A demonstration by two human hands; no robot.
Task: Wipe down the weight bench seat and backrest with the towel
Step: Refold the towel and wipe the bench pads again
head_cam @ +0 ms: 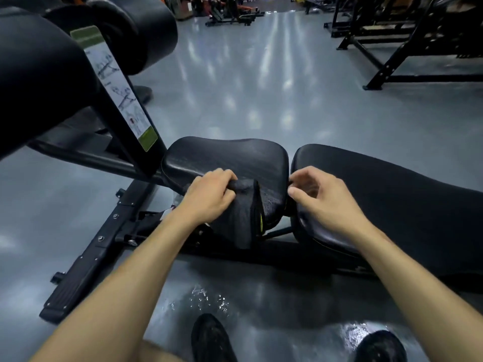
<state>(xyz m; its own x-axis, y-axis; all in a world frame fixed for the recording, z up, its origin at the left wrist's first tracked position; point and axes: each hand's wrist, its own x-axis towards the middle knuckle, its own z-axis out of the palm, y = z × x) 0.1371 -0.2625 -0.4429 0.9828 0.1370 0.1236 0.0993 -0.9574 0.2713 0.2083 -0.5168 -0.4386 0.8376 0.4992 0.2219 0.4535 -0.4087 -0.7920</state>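
dark towel (241, 210) draped over near edge of black seat (224, 158), backrest (392, 194) beside.

Glossy grey floor (235, 82), black racks (407, 48) at far right, black shoes (211, 338) below, roller pads (146, 32) upper left.

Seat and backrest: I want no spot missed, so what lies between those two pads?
In the head view, a narrow dark gap separates the seat from the backrest. The right hand's curled fingertips sit at it; the left hand holds the towel.
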